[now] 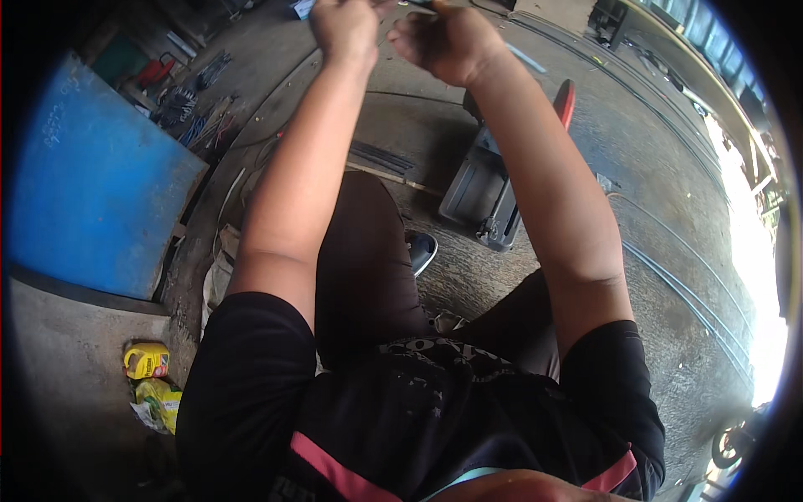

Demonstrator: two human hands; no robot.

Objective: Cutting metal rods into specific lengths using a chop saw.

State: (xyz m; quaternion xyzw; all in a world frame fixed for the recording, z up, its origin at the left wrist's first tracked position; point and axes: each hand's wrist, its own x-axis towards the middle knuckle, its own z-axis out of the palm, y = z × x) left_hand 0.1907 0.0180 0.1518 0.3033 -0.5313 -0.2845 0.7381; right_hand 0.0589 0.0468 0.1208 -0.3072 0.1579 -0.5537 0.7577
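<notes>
Both my arms reach forward to the top edge of the picture. My left hand [347, 32] is cut off there, so most of its fingers are out of sight. To its right, my right hand [452, 43] has dark, grimy fingers curled in toward the palm. A small dark piece shows at the top edge by its thumb, too cropped to name. Below my right forearm stands a chop saw with a grey metal base [456, 194] and a red round part [565, 102]; the forearm hides its middle. Several dark metal bars [381, 157] lie left of the saw.
A large blue panel [92, 184] stands at the left. Below it lie a yellow jug [147, 361] and a yellow-green bag [159, 400]. Long thin rods [686, 293] run along the floor at the right. Tools and scrap [196, 109] clutter the far left. My shoe [423, 253] is beside the saw.
</notes>
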